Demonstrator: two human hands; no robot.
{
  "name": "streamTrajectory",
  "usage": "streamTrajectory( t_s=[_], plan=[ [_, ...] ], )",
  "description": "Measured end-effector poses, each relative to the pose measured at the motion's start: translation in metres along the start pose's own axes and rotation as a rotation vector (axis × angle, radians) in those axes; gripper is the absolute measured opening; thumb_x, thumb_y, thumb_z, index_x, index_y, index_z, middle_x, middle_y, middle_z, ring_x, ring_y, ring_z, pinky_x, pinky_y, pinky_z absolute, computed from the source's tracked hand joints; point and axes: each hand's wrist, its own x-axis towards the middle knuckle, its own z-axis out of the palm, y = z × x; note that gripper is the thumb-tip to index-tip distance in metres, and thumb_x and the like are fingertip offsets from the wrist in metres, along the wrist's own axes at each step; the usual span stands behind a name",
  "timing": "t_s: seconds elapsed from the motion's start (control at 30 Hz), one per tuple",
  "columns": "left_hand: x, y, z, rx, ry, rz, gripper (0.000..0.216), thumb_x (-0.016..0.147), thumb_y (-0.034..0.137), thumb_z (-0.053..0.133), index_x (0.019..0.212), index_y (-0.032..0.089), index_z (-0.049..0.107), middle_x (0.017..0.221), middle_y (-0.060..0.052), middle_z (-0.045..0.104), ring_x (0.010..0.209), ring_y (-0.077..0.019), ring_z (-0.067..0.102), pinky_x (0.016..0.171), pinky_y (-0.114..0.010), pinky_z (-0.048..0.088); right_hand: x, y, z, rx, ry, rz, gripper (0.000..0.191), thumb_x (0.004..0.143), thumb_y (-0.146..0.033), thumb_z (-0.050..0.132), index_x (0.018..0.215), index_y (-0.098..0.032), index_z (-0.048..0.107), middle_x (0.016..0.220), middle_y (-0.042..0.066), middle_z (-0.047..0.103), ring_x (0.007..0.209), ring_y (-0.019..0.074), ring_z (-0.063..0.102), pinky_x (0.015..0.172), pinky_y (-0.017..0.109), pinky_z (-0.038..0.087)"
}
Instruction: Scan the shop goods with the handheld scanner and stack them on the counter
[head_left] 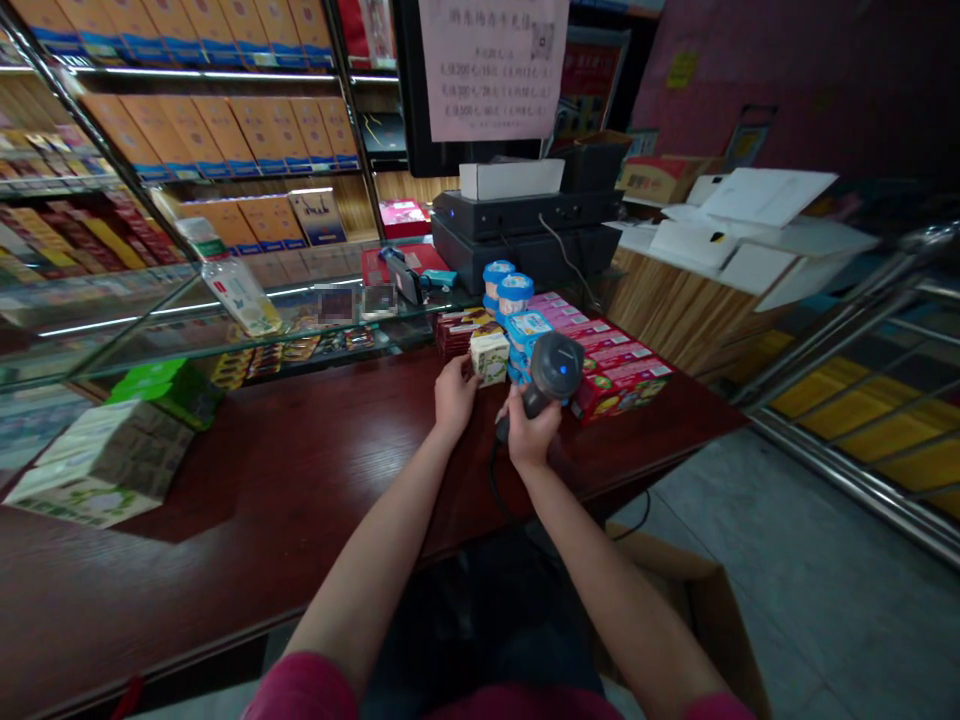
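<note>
My right hand (531, 432) is wrapped round the handle of a dark barcode scanner (556, 366), which shows a blue light and trails a cable. Just left of it, my left hand (454, 392) grips a small cream-and-green box (490, 358) by its left side, low over the counter. Behind that box lie dark red packets (459, 330). Blue tubs (515, 290) are stacked beyond the scanner, and blue packs (528, 325) sit partly hidden behind it. Rows of pink and red boxes (622, 385) stand to the right.
Cream boxes (112, 460) and green boxes (169, 390) stand on the left of the wooden counter (315, 450). A bottle (229, 280) stands on the glass case behind. The cash register (517, 235) is at the back. Metal railing (847, 450) runs along the right; a cardboard box (720, 620) sits below.
</note>
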Motion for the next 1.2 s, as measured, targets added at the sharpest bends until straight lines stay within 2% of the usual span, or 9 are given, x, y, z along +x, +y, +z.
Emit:
streamTrajectory(
  t_s=[0.17, 0.27, 0.37, 0.5, 0.63, 0.73, 0.87, 1.07, 1.2],
  plan=[
    [-0.004, 0.003, -0.006, 0.187, 0.019, -0.032, 0.015, 0.088, 0.019, 0.079, 0.102, 0.018, 0.072, 0.107, -0.012, 0.078, 0.098, -0.0263, 0.075, 0.092, -0.038, 0.057, 0.000, -0.004, 0.000, -0.006, -0.113, 0.083, 0.048, 0.085, -0.061, 0.070, 0.112, -0.023, 0.058, 0.067, 0.004, 0.064, 0.059, 0.0274, 0.067, 0.046, 0.039, 0.054],
    [-0.011, -0.001, -0.037, 0.277, -0.064, 0.025, 0.012, 0.091, 0.023, 0.077, 0.102, 0.021, 0.073, 0.104, -0.010, 0.078, 0.097, -0.0261, 0.074, 0.088, -0.036, 0.055, -0.005, -0.010, 0.006, 0.064, -0.154, 0.146, 0.052, 0.081, -0.062, 0.075, 0.112, -0.024, 0.056, 0.063, 0.001, 0.061, 0.055, 0.0238, 0.064, 0.046, 0.036, 0.053],
    [-0.028, -0.012, -0.098, 0.483, -0.076, 0.135, 0.013, 0.099, 0.030, 0.067, 0.108, 0.025, 0.074, 0.112, -0.011, 0.077, 0.109, -0.0285, 0.071, 0.095, -0.038, 0.053, -0.012, -0.014, 0.020, 0.131, -0.108, 0.081, 0.049, 0.080, -0.058, 0.077, 0.109, -0.027, 0.053, 0.059, -0.006, 0.057, 0.047, 0.0169, 0.057, 0.046, 0.032, 0.053],
    [-0.065, -0.025, -0.208, 0.672, 0.081, 0.206, 0.024, 0.102, 0.031, 0.059, 0.122, 0.028, 0.072, 0.137, -0.009, 0.071, 0.141, -0.0282, 0.057, 0.121, -0.040, 0.038, -0.018, -0.010, 0.052, 0.158, -0.344, 0.161, 0.050, 0.079, -0.051, 0.081, 0.113, -0.026, 0.054, 0.056, -0.012, 0.055, 0.038, 0.0113, 0.049, 0.038, 0.026, 0.047],
    [-0.109, -0.031, -0.307, 0.792, 0.480, 0.081, 0.042, 0.098, 0.034, 0.065, 0.139, 0.029, 0.062, 0.157, -0.008, 0.055, 0.157, -0.0289, 0.036, 0.132, -0.045, 0.022, -0.026, -0.006, 0.101, 0.136, -0.721, 0.328, 0.056, 0.078, -0.052, 0.082, 0.119, -0.022, 0.058, 0.054, -0.011, 0.057, 0.037, 0.0112, 0.050, 0.036, 0.024, 0.046],
    [-0.134, -0.036, -0.352, 0.844, 0.837, -0.055, 0.068, 0.090, 0.036, 0.076, 0.150, 0.022, 0.049, 0.166, -0.015, 0.038, 0.161, -0.0335, 0.025, 0.134, -0.050, 0.015, -0.039, -0.006, 0.138, 0.137, -0.963, 0.418, 0.054, 0.077, -0.049, 0.083, 0.114, -0.018, 0.060, 0.056, -0.008, 0.060, 0.038, 0.0120, 0.052, 0.038, 0.025, 0.047],
    [-0.143, -0.051, -0.374, 0.790, 1.024, -0.251, 0.088, 0.079, 0.032, 0.086, 0.152, 0.015, 0.041, 0.162, -0.023, 0.038, 0.157, -0.0385, 0.029, 0.131, -0.054, 0.023, -0.058, -0.002, 0.166, 0.211, -1.082, 0.533, 0.054, 0.078, -0.048, 0.082, 0.116, -0.017, 0.059, 0.057, -0.008, 0.060, 0.038, 0.0115, 0.050, 0.037, 0.024, 0.043],
    [-0.144, -0.068, -0.375, 0.665, 1.011, -0.391, 0.067, 0.075, 0.027, 0.088, 0.130, 0.018, 0.049, 0.135, -0.017, 0.061, 0.131, -0.0335, 0.059, 0.114, -0.047, 0.048, -0.055, 0.005, 0.161, 0.233, -1.052, 0.596, 0.054, 0.078, -0.050, 0.081, 0.117, -0.019, 0.059, 0.057, -0.007, 0.060, 0.037, 0.0107, 0.047, 0.035, 0.022, 0.036],
    [-0.141, -0.061, -0.346, 0.667, 0.862, -0.333, 0.066, 0.072, 0.033, 0.091, 0.120, 0.020, 0.048, 0.126, -0.014, 0.062, 0.125, -0.0342, 0.062, 0.109, -0.046, 0.051, -0.046, 0.007, 0.162, 0.239, -0.969, 0.595, 0.057, 0.074, -0.050, 0.084, 0.115, -0.020, 0.058, 0.057, -0.007, 0.060, 0.038, 0.0109, 0.047, 0.035, 0.022, 0.036]
  ],
)
